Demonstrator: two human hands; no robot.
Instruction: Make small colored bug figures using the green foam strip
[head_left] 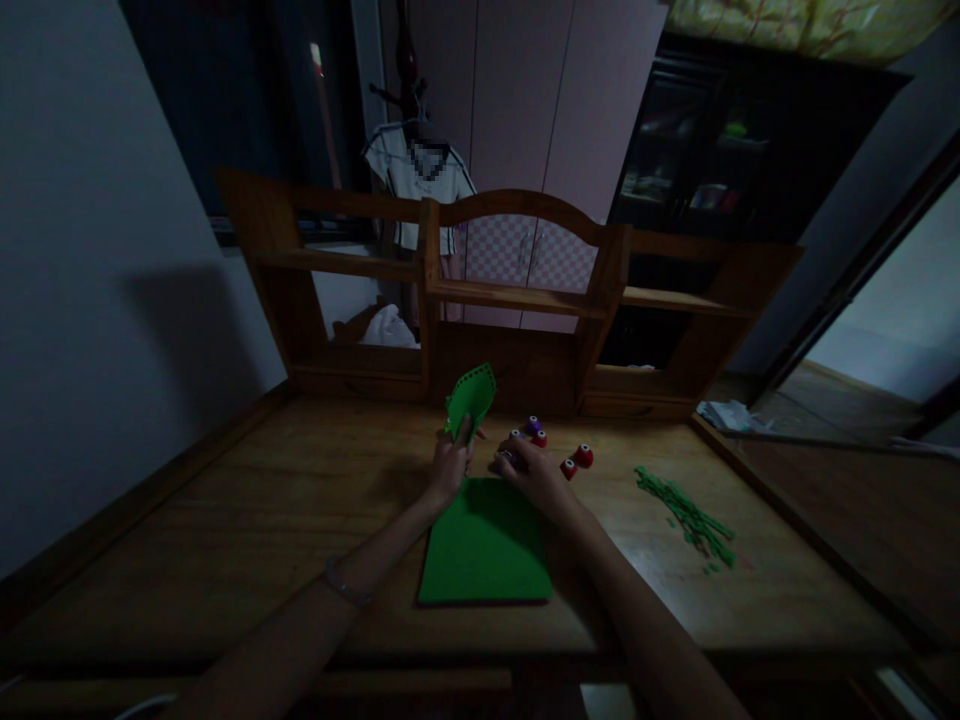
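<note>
While gripping a green sheet [474, 393] in the left hand [450, 466], with fingers closed on its narrow lower part, holding its broader end upright above the grip, a row of small holes along the edge. Bending the fingers of the right hand [531, 472] over a small dark thing [504, 460], just beside the left hand; cannot tell whether pinching it or only touching it. On the near side of both hands, showing a flat green board [486, 548] on a wooden table [315, 500]. Just beyond the right fingers, showing a purple knob [533, 425] with a white top, close to a red knob [540, 439]; to the right of that hand, two more red knobs [585, 456]. Well to the right of it, showing a loose heap of thin green strips [686, 515]. Above the left elbow, wearing a pale bracelet [345, 583] on the forearm. Far beyond both hands, showing a wooden shelf [517, 297] and a hanging shirt [409, 185], all in dim light.
</note>
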